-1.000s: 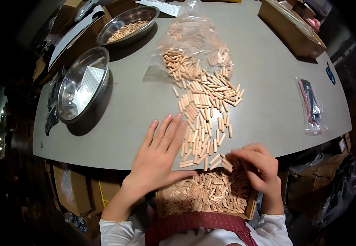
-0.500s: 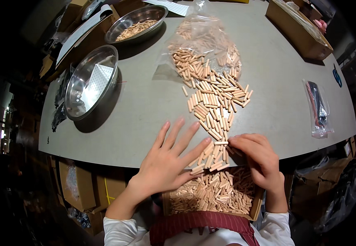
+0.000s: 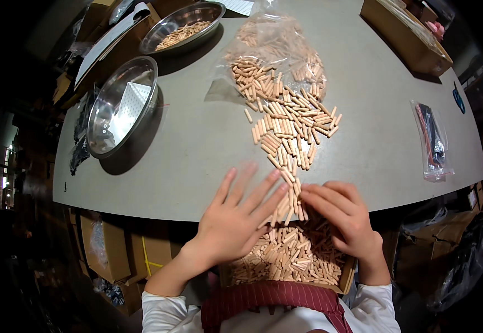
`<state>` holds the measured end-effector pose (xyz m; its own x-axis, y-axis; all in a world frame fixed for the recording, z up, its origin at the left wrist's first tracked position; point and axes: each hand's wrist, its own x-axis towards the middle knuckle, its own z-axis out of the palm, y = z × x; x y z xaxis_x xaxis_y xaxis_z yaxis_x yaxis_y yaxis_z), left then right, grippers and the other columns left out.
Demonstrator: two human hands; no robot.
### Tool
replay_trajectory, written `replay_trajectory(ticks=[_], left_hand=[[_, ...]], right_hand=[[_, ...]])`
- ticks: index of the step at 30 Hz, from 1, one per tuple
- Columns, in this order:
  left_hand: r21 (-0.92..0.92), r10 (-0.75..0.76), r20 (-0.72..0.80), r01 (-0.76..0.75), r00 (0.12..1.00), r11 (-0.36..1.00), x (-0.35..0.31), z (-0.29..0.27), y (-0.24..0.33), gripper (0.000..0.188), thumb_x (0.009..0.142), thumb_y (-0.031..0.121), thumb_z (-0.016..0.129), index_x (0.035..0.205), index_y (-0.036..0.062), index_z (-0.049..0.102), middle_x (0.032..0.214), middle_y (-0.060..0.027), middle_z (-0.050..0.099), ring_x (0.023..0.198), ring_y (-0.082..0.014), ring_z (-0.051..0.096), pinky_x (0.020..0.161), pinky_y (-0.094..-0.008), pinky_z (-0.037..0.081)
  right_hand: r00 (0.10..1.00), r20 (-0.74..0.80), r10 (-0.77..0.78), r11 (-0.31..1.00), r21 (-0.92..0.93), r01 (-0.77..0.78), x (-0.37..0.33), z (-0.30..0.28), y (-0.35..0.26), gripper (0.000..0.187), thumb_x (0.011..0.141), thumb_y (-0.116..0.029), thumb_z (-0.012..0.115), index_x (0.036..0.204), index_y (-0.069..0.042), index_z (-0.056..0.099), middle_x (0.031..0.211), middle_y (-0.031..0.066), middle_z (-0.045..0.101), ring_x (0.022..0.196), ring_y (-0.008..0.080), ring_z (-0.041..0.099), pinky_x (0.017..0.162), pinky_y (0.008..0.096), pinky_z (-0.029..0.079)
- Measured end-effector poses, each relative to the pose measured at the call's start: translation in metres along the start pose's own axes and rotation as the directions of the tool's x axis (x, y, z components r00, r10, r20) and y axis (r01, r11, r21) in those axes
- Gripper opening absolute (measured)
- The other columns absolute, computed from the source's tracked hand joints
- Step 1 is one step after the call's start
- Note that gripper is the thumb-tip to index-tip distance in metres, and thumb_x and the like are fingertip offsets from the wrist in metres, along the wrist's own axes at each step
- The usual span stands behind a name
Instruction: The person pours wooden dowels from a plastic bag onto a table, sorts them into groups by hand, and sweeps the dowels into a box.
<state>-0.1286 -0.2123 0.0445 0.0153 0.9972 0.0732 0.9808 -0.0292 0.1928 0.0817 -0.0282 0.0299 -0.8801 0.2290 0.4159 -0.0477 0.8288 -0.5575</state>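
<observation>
Clear packet [image 3: 431, 140], long cardboard box [image 3: 398, 46].

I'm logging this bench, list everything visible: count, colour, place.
table: one, grey, centre
bag: one, clear, far centre
bowls: two, silver, left
sheet: one, white, far end
peg box: one, brown, below table edge
long box: one, brown, far right
packet: one, clear, right
unclear item: one, blue, right
cartons: several, brown, lower sides
pegs: many, tan, table, bag, farther bowl, peg box
apron: one, maroon, bottom
left hand: one, bare, beside pegs
right hand: one, bare, beside pegs
</observation>
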Motion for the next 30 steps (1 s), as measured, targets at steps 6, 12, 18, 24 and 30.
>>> replay_trajectory(ticks=[6,12,18,24,30], left_hand=[[-0.167,0.225,0.104,-0.206,0.969,0.964,-0.01,-0.017,-0.011,0.073,0.089,0.032,0.077,0.155,0.0119,0.056,0.17,-0.0153,0.041,0.157,-0.0456,0.036,0.128,-0.061,0.027],[-0.229,-0.029,-0.079,0.01,0.996,0.973,0.026,-0.002,-0.055,0.114,0.094,0.056,0.074,0.168,-0.0074,0.014,0.172,-0.0391,0.009,0.16,-0.0573,0.011,0.13,-0.0606,0.016],[-0.043,0.087,-0.033,-0.089,0.996,0.995,0.073,0.001,-0.054,0.111,0.095,0.06,0.07,0.167,-0.0068,0.02,0.174,-0.031,0.017,0.163,-0.0486,0.016,0.133,-0.0541,0.014],[-0.114,0.166,0.074,-0.157,0.983,0.981,0.054,-0.004,-0.033,0.101,0.098,0.061,0.064,0.167,-0.0021,0.027,0.173,-0.0262,0.026,0.162,-0.0452,0.022,0.131,-0.0577,0.016],[-0.118,0.118,0.093,-0.107,0.989,0.987,0.02,-0.009,-0.025,0.112,0.093,0.072,0.063,0.166,-0.0052,0.027,0.171,-0.0323,0.024,0.159,-0.0511,0.024,0.129,-0.0611,0.018]], right_hand=[[0.995,-0.017,0.102,0.874,0.479,-0.081,-0.008,-0.018,-0.001,0.046,0.066,0.008,0.056,0.105,0.006,0.079,0.104,0.0163,0.081,0.1,0.0354,0.076,0.098,0.0417,0.057],[0.963,-0.082,0.255,0.966,-0.031,-0.258,0.014,-0.016,0.023,0.061,0.105,-0.013,0.057,0.16,0.006,0.039,0.163,0.0297,0.043,0.152,0.0445,0.042,0.126,0.0489,0.032],[0.967,0.119,0.225,0.912,-0.376,-0.166,0.04,-0.005,0.037,0.079,0.108,-0.042,0.054,0.163,0.01,0.03,0.168,0.0286,0.036,0.159,0.0433,0.029,0.132,0.0537,0.017],[0.948,0.297,0.115,0.936,-0.352,-0.004,0.024,-0.016,0.019,0.096,0.097,-0.067,0.058,0.162,0.001,0.04,0.169,0.0238,0.038,0.157,0.0425,0.034,0.13,0.0564,0.021],[0.961,0.229,0.157,0.973,-0.201,-0.111,-0.006,-0.029,0.015,0.091,0.1,-0.063,0.059,0.161,0.001,0.041,0.169,0.0259,0.035,0.156,0.0456,0.034,0.129,0.0587,0.02]])
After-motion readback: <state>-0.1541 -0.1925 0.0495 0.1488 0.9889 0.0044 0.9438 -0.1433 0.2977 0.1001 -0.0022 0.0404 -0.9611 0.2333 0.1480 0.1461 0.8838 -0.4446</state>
